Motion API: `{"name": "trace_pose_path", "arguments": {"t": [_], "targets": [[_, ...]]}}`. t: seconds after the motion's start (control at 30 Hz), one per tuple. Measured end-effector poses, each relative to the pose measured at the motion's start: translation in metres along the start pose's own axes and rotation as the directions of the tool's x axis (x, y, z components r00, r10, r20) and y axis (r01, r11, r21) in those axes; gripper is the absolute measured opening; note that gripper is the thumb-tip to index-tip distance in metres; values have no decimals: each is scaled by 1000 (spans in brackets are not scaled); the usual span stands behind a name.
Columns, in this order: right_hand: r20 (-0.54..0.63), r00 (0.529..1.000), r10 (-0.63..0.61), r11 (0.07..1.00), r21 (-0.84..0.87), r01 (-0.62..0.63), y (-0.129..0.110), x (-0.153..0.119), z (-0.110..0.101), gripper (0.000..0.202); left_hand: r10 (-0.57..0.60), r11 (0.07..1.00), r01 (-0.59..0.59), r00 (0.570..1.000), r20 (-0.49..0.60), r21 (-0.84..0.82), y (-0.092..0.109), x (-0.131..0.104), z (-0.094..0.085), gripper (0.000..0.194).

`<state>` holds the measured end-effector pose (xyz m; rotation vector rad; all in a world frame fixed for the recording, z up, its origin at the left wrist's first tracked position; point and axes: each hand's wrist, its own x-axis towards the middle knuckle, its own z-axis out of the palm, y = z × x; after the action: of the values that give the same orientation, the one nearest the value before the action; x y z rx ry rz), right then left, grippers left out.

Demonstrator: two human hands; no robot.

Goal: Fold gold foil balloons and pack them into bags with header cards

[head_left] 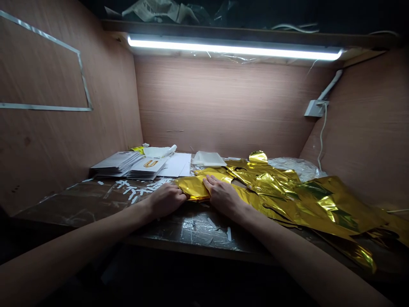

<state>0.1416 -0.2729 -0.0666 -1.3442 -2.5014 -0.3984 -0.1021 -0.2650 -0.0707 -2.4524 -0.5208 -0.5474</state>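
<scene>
Across the right of the tabletop sprawl crumpled gold foil sheets; white card stacks sit far left. Between them, the left hand pinches the folded gold foil's left end; the right hand presses on its right.

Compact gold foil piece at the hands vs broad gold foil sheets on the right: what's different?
Size: the compact gold foil piece covers a small patch; the broad gold foil sheets spread far rightward.
Surface: the piece looks fairly flat; the sheets are wrinkled and overlapping.
Contact: the left hand grips the piece's left edge, the right hand lies on it; the sheets lie mostly beyond both.
Shared: shiny gold.
</scene>
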Motion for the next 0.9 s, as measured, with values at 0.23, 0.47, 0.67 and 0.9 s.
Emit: {"name": "trace_pose_path", "arguments": {"t": [0.23, 0.47, 0.67, 0.9], "targets": [[118, 986, 116, 985, -138, -99, 7, 1, 4, 47, -5, 1000, 5, 998, 66, 0, 2, 1, -5, 26], [95, 996, -1, 989, -147, 15, 6, 0, 4, 46, -186, 983, 186, 982, -28, 0, 6, 2, -8, 10], [63, 997, -50, 995, -80, 55, 5, -1, 2, 46, -131, 988, 135, 990, 59, -71, 4, 4, -3, 18], [52, 969, -241, 813, 556, 172, 33, 4, -23, 32, -110, 983, 122, 989, 98, -134, 1, 1, -1, 29]]}}
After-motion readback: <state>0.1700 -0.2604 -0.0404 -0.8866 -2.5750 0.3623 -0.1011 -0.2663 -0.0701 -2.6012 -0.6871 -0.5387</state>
